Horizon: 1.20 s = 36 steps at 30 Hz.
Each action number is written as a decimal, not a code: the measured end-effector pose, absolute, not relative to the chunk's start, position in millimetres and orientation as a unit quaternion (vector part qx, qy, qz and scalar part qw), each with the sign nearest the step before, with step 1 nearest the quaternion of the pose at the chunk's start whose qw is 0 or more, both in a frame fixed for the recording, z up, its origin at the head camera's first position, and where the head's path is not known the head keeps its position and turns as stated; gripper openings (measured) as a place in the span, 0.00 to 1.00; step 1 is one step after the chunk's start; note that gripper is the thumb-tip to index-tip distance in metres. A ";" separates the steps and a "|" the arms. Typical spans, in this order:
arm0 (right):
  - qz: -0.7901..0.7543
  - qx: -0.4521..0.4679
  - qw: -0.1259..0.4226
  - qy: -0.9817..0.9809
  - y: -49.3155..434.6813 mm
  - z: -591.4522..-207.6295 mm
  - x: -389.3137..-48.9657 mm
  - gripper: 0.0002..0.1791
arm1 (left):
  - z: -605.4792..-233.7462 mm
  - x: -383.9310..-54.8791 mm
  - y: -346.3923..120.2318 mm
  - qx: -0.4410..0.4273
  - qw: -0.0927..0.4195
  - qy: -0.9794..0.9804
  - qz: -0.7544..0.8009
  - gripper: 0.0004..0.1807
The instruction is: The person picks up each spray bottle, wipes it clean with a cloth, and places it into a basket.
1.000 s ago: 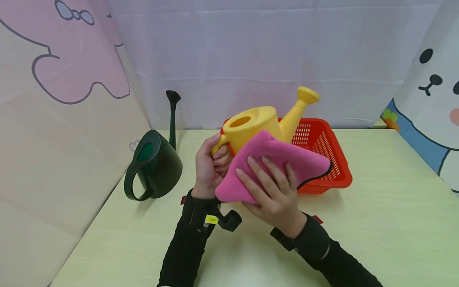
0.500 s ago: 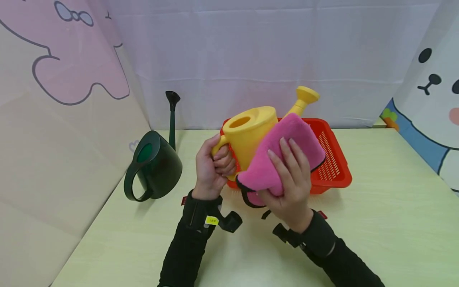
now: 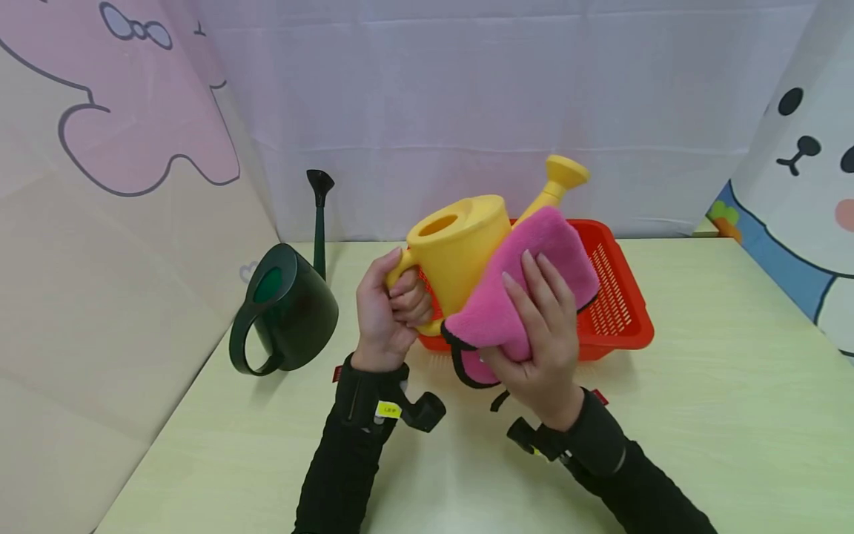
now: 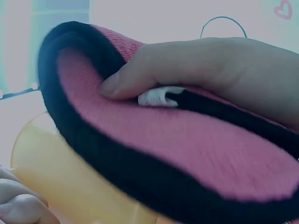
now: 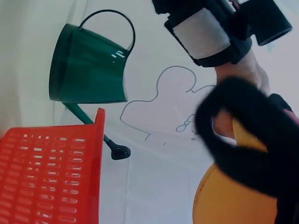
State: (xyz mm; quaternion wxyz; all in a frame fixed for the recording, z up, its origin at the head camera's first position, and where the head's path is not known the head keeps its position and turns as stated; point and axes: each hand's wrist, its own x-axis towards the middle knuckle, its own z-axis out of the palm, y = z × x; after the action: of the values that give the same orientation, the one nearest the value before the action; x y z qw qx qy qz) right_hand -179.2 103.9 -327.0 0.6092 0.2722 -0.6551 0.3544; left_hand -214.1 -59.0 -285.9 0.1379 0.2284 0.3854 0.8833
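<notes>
My left hand (image 3: pixel 387 315) grips the handle of a yellow watering can (image 3: pixel 460 252), held up in front of the red basket with its spout pointing up to the right. With my right hand (image 3: pixel 543 345) I hold a pink cloth (image 3: pixel 494 297) with black edging against the can's right side. The cloth covers part of the can's body and the lower spout. In the left wrist view the right thumb bends over the folded cloth (image 4: pixel 187 144), beside a small white label (image 4: pixel 156 97). Blurred black edging fills the near right of the right wrist view.
A red slotted basket (image 3: pixel 614 297) stands on the pale table (image 3: pixel 734 408) behind the yellow can. Left of it stands a dark green watering can (image 3: pixel 307 315), its long spout toward the back. A white curtain (image 3: pixel 427 111) hangs along the table's rear edge.
My right hand has slid the cloth right and up, from the can's lower front to its right side beside the spout, and the cloth has folded over. Lately the can has shifted slightly left.
</notes>
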 end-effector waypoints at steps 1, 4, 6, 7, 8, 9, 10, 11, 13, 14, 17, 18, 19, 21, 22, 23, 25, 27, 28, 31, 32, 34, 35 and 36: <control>0.336 0.276 0.620 -0.654 102.8 -327.8 -179.7 0.26 | -285.9 -214.2 -58.9 0.231 0.138 0.382 0.884 0.26; 0.274 0.288 0.643 -0.654 99.8 -329.8 -180.0 0.26 | -286.2 -214.5 -58.6 0.234 0.141 0.375 0.886 0.25; 0.231 0.293 0.657 -0.655 97.2 -331.2 -179.9 0.25 | -286.5 -214.9 -58.3 0.236 0.144 0.369 0.887 0.25; 0.211 0.296 0.662 -0.655 95.6 -332.0 -179.8 0.24 | -286.6 -215.0 -58.1 0.235 0.147 0.364 0.889 0.25; 0.191 0.298 0.667 -0.656 94.1 -332.6 -179.3 0.23 | -286.7 -215.2 -57.9 0.234 0.150 0.358 0.891 0.25; 0.172 0.300 0.670 -0.658 92.6 -333.2 -178.6 0.22 | -286.9 -215.4 -57.8 0.233 0.152 0.353 0.893 0.26; 0.153 0.302 0.672 -0.658 91.0 -333.9 -178.0 0.21 | -286.9 -215.5 -57.6 0.230 0.154 0.348 0.896 0.26; 0.137 0.304 0.675 -0.658 89.5 -334.5 -177.4 0.20 | -286.7 -215.5 -57.4 0.227 0.155 0.343 0.898 0.25; 0.111 0.309 0.677 -0.659 86.8 -335.6 -175.9 0.19 | -286.4 -215.2 -57.2 0.217 0.157 0.336 0.903 0.26; 0.100 0.310 0.678 -0.659 85.9 -335.9 -175.2 0.19 | -286.3 -215.1 -57.1 0.213 0.157 0.335 0.904 0.26; 0.088 0.315 0.679 -0.658 84.6 -336.2 -174.5 0.19 | -286.0 -214.8 -57.1 0.205 0.158 0.334 0.906 0.26; 0.089 0.317 0.679 -0.656 84.7 -336.2 -174.8 0.19 | -286.0 -214.7 -57.1 0.205 0.158 0.334 0.906 0.26; 0.092 0.319 0.679 -0.655 85.1 -336.3 -175.2 0.20 | -286.0 -214.5 -57.0 0.207 0.159 0.334 0.906 0.26; 0.100 0.322 0.679 -0.652 86.4 -336.5 -176.5 0.20 | -286.4 -214.5 -56.9 0.214 0.161 0.331 0.905 0.26; 0.104 0.324 0.680 -0.650 87.3 -336.6 -177.3 0.20 | -286.6 -214.5 -56.9 0.217 0.161 0.330 0.904 0.26; 0.109 0.325 0.680 -0.648 88.3 -336.7 -178.2 0.20 | -286.7 -214.4 -56.8 0.221 0.161 0.331 0.903 0.26; 0.121 0.325 0.680 -0.646 90.8 -336.7 -179.9 0.20 | -287.0 -214.7 -56.7 0.226 0.158 0.336 0.901 0.26; 0.137 0.324 0.681 -0.643 93.6 -336.0 -181.8 0.22 | -287.2 -215.0 -56.7 0.231 0.152 0.347 0.896 0.26; 0.147 0.323 0.681 -0.641 95.0 -335.6 -182.7 0.22 | -287.3 -215.2 -56.8 0.233 0.148 0.354 0.894 0.26; 0.195 0.317 0.677 -0.635 98.7 -334.3 -184.8 0.26 | -287.3 -215.2 -57.2 0.238 0.141 0.367 0.888 0.26; 0.216 0.316 0.672 -0.633 99.9 -333.8 -185.3 0.28 | -287.3 -215.1 -57.4 0.239 0.142 0.369 0.887 0.26; 0.261 0.312 0.659 -0.633 102.0 -332.9 -185.5 0.28 | -287.3 -215.1 -57.9 0.239 0.143 0.371 0.886 0.26; 0.286 0.308 0.650 -0.633 103.0 -332.3 -185.4 0.28 | -287.2 -214.9 -58.1 0.238 0.145 0.371 0.886 0.26; 0.309 0.305 0.640 -0.634 104.0 -331.7 -185.3 0.28 | -287.2 -214.9 -58.3 0.237 0.146 0.372 0.886 0.26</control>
State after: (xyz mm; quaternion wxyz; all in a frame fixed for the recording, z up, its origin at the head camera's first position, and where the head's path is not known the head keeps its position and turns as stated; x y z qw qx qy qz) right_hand -185.3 104.0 -331.7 0.6397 0.3049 -0.6342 0.3092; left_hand -214.9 -58.3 -287.2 0.1457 0.2367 0.3718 0.8857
